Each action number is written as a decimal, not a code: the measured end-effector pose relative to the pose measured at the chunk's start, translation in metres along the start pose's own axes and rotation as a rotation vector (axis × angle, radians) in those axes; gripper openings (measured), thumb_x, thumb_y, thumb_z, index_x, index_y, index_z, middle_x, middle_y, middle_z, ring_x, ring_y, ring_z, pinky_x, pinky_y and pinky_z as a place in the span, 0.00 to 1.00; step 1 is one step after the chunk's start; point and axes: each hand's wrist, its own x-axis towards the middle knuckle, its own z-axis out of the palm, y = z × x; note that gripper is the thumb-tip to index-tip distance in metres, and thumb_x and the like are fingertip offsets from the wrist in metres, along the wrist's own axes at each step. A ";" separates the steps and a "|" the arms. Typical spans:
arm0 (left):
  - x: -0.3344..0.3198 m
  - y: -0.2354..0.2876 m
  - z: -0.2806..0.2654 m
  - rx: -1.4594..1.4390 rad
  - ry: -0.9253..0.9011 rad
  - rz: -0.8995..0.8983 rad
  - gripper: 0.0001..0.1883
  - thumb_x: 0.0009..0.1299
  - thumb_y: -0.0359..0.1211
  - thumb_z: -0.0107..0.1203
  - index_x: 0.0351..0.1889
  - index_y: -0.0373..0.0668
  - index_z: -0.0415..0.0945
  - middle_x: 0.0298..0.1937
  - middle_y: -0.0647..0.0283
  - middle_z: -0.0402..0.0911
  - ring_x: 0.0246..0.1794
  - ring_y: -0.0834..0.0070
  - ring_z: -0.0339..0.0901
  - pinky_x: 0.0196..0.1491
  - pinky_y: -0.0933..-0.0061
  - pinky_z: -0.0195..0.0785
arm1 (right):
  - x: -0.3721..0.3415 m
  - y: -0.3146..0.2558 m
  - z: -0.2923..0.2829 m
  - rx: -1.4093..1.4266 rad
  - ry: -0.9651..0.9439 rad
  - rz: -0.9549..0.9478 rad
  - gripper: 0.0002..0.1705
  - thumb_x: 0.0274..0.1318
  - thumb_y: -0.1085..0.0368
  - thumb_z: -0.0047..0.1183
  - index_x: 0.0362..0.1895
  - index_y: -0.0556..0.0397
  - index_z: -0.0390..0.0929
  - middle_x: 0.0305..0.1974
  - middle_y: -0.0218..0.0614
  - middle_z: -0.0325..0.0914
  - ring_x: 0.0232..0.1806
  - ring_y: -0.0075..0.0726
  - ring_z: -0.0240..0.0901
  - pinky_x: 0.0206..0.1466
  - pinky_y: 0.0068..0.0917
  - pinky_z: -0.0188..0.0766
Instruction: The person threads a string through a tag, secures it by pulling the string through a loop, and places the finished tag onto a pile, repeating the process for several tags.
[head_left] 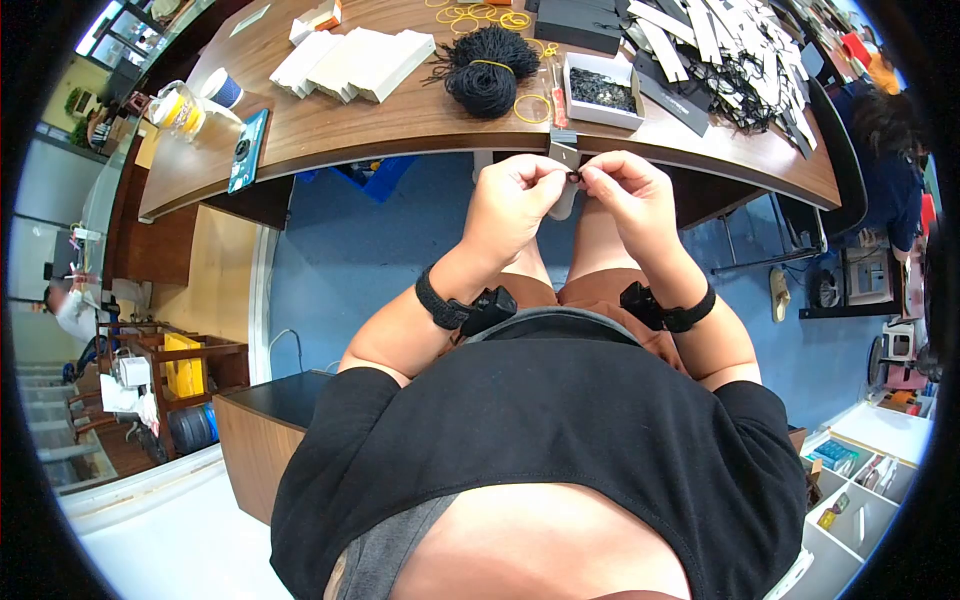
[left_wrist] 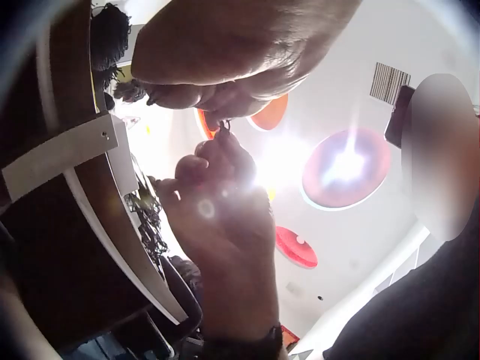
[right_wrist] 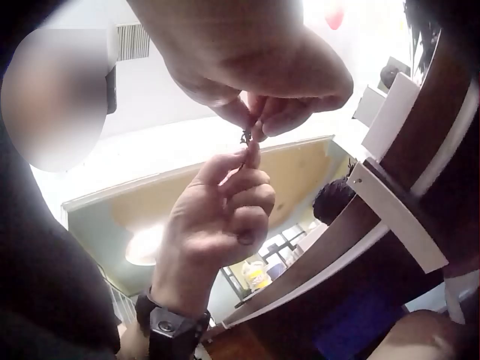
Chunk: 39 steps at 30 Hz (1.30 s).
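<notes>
Fingertips of the left hand (head_left: 513,203) and right hand (head_left: 632,200) meet in front of the table's near edge, pinching a small dark cord (head_left: 573,176) between them. In the right wrist view the dark cord (right_wrist: 245,138) looks knotted or looped, with the left hand (right_wrist: 217,217) below it and the right hand (right_wrist: 255,60) above. A light tag or card (head_left: 563,152) with a small hole hangs over the table edge just beyond the fingers. The left wrist view shows this card (left_wrist: 60,157) at the left, apart from the fingertips. Much of the cord is hidden by the fingers.
On the wooden table (head_left: 380,128) lie white box stacks (head_left: 352,64), a black yarn bundle (head_left: 490,72), yellow bands (head_left: 532,108), a white box of small black pieces (head_left: 603,90) and a pile of white strips with black cords (head_left: 740,60). A phone-like teal box (head_left: 248,150) lies at left.
</notes>
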 end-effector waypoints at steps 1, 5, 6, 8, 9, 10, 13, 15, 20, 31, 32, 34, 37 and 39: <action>0.001 -0.001 0.002 0.008 0.006 0.029 0.08 0.65 0.29 0.56 0.39 0.34 0.78 0.29 0.69 0.78 0.24 0.89 0.67 0.26 0.88 0.59 | 0.000 0.001 -0.002 -0.112 0.006 -0.065 0.05 0.53 0.69 0.56 0.34 0.58 0.78 0.29 0.29 0.77 0.31 0.16 0.70 0.36 0.16 0.67; 0.003 -0.015 0.001 0.165 -0.007 0.085 0.08 0.65 0.31 0.57 0.38 0.35 0.79 0.25 0.72 0.77 0.24 0.90 0.67 0.26 0.86 0.60 | -0.003 -0.003 -0.007 -0.386 0.030 -0.236 0.05 0.55 0.69 0.56 0.35 0.58 0.78 0.29 0.28 0.77 0.31 0.16 0.69 0.35 0.16 0.66; 0.003 -0.015 0.001 0.235 -0.020 0.085 0.08 0.65 0.31 0.58 0.37 0.35 0.79 0.24 0.73 0.77 0.23 0.90 0.67 0.26 0.86 0.59 | -0.003 -0.005 -0.008 -0.412 0.034 -0.257 0.05 0.55 0.69 0.56 0.35 0.58 0.78 0.29 0.27 0.76 0.31 0.16 0.69 0.35 0.16 0.66; 0.001 -0.011 0.002 0.275 0.001 0.081 0.08 0.65 0.28 0.57 0.39 0.34 0.80 0.28 0.71 0.78 0.26 0.89 0.67 0.30 0.87 0.60 | -0.003 -0.004 -0.013 -0.124 0.026 -0.086 0.05 0.55 0.69 0.56 0.35 0.58 0.78 0.29 0.28 0.76 0.31 0.16 0.69 0.36 0.16 0.66; -0.001 -0.008 0.002 0.295 0.012 0.079 0.07 0.65 0.27 0.57 0.39 0.34 0.80 0.30 0.70 0.79 0.28 0.89 0.68 0.32 0.87 0.61 | -0.002 -0.003 -0.016 0.021 0.021 -0.001 0.05 0.55 0.69 0.55 0.35 0.58 0.78 0.29 0.28 0.77 0.31 0.16 0.69 0.36 0.16 0.66; -0.002 -0.004 0.003 0.289 0.010 0.076 0.07 0.65 0.27 0.57 0.39 0.34 0.80 0.30 0.70 0.78 0.27 0.89 0.68 0.32 0.87 0.61 | -0.002 -0.002 -0.020 0.020 -0.017 0.037 0.06 0.57 0.67 0.54 0.35 0.58 0.78 0.29 0.29 0.77 0.30 0.17 0.69 0.38 0.16 0.66; -0.004 0.002 0.006 0.280 0.012 0.077 0.07 0.64 0.27 0.57 0.38 0.34 0.80 0.28 0.71 0.78 0.26 0.89 0.67 0.30 0.87 0.60 | 0.000 0.006 -0.025 0.114 -0.068 0.113 0.09 0.58 0.65 0.53 0.39 0.58 0.78 0.30 0.29 0.77 0.31 0.18 0.69 0.38 0.17 0.66; -0.005 0.003 0.007 0.286 0.027 0.092 0.06 0.64 0.27 0.57 0.37 0.34 0.80 0.27 0.72 0.77 0.26 0.90 0.67 0.29 0.87 0.60 | 0.005 -0.001 -0.029 0.204 -0.038 0.247 0.12 0.58 0.64 0.53 0.43 0.58 0.77 0.32 0.29 0.76 0.32 0.18 0.69 0.38 0.17 0.66; -0.004 0.002 0.010 0.400 0.030 0.162 0.06 0.64 0.29 0.57 0.35 0.36 0.79 0.24 0.69 0.78 0.24 0.89 0.69 0.28 0.85 0.63 | 0.006 -0.026 -0.017 0.014 -0.272 0.153 0.19 0.53 0.66 0.58 0.50 0.57 0.73 0.36 0.28 0.75 0.34 0.17 0.69 0.38 0.17 0.67; 0.005 -0.004 -0.007 0.423 -0.151 -0.001 0.06 0.65 0.30 0.57 0.35 0.36 0.79 0.27 0.69 0.77 0.26 0.87 0.69 0.30 0.84 0.62 | 0.002 -0.012 -0.031 -0.102 -0.198 0.165 0.05 0.53 0.70 0.56 0.32 0.59 0.76 0.27 0.32 0.78 0.26 0.20 0.72 0.33 0.17 0.70; 0.009 -0.009 -0.013 0.324 -0.182 -0.035 0.07 0.65 0.30 0.57 0.35 0.36 0.79 0.27 0.70 0.77 0.25 0.88 0.69 0.29 0.85 0.61 | 0.002 -0.008 -0.036 -0.072 -0.161 0.180 0.05 0.53 0.70 0.56 0.32 0.60 0.76 0.27 0.32 0.78 0.26 0.20 0.72 0.33 0.17 0.70; 0.013 0.000 -0.023 0.209 -0.197 -0.164 0.07 0.66 0.32 0.57 0.35 0.37 0.78 0.25 0.73 0.74 0.22 0.90 0.65 0.24 0.87 0.57 | 0.004 0.000 -0.050 -0.066 -0.092 0.211 0.04 0.53 0.72 0.54 0.32 0.60 0.76 0.28 0.34 0.78 0.27 0.21 0.73 0.33 0.19 0.71; 0.016 -0.008 -0.043 0.164 -0.057 -0.215 0.06 0.65 0.32 0.58 0.33 0.38 0.78 0.23 0.73 0.73 0.21 0.91 0.63 0.23 0.88 0.55 | 0.001 0.015 -0.061 -0.142 -0.107 0.219 0.03 0.53 0.72 0.53 0.32 0.60 0.75 0.28 0.35 0.78 0.28 0.22 0.73 0.35 0.19 0.71; 0.019 -0.018 -0.045 0.275 -0.092 -0.112 0.06 0.64 0.31 0.59 0.32 0.38 0.78 0.24 0.73 0.74 0.21 0.91 0.63 0.23 0.88 0.54 | 0.001 0.022 -0.058 -0.693 -0.222 0.123 0.13 0.47 0.70 0.57 0.40 0.60 0.76 0.29 0.34 0.79 0.30 0.28 0.74 0.37 0.23 0.71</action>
